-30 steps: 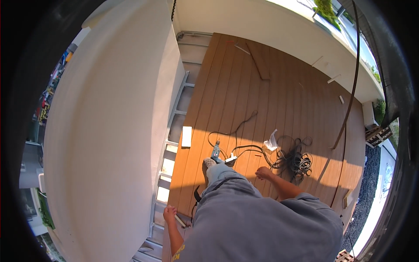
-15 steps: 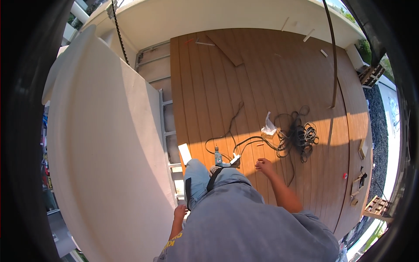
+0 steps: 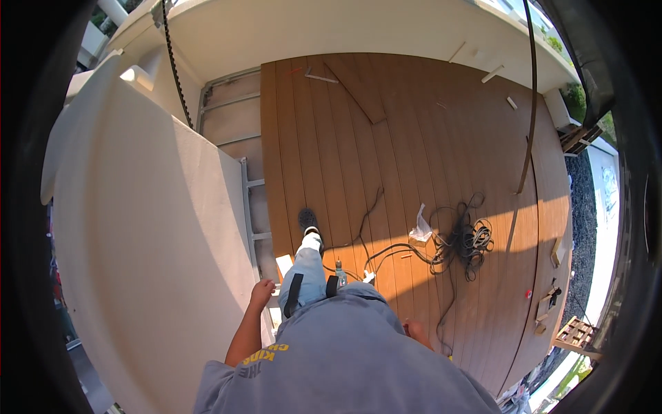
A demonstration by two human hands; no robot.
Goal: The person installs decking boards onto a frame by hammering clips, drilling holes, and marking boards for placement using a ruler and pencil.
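My left hand (image 3: 261, 292) hangs by the pale wall's edge, left of my thigh, its fingers loosely curled in with nothing visible in them. Low beside my torso is my right hand (image 3: 416, 332), half covered by my grey shirt, so its fingers are hard to read. Neither one touches a tool. On the brown deck boards (image 3: 407, 159) in front of my body lies a teal power drill (image 3: 340, 273), partly hidden by my body, with a white piece (image 3: 369, 277) beside it. My foot (image 3: 307, 219) in a dark shoe is stepped forward on the boards.
A tangled dark cable (image 3: 469, 241) sprawls right of centre near a clear plastic bag (image 3: 420, 228). A loose board (image 3: 355, 93) lies farther off. Along the left, metal framing (image 3: 249, 200) shows beside the pale wall (image 3: 152, 241). A wooden pallet (image 3: 576, 334) stands far right.
I have stepped forward, one foot now showing ahead. My left hand has swung forward and up, while my right has dropped back beside my torso. The drill now sits closer to my body.
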